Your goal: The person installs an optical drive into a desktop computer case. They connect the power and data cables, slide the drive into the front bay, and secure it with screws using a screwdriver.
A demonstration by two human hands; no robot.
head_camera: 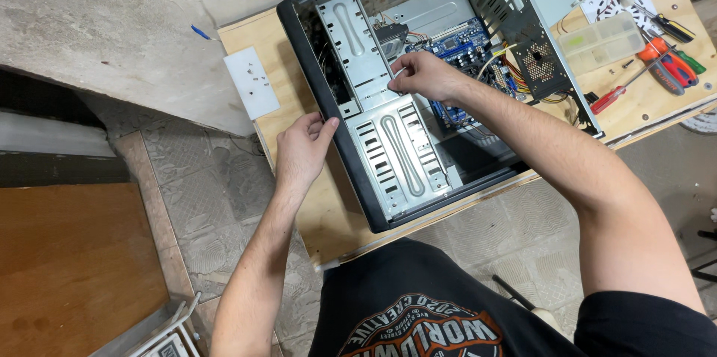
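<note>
An open black computer case (358, 185) lies on its side on a plywood table (321, 215). Its metal drive cage (396, 151) faces up, with a blue circuit board (467, 39) and coloured wires deeper inside. My left hand (302, 151) grips the black front edge of the case. My right hand (426, 77) reaches into the case at the edge of the drive cage, fingers pinched around a small part that I cannot make out.
Red, green and black-handled screwdrivers and pliers (665, 58) lie at the table's right end beside a clear plastic parts box (601, 39). A white wall-plate (252, 82) rests on the left edge. Tiled floor (209, 200) and a wooden panel (75, 267) lie below.
</note>
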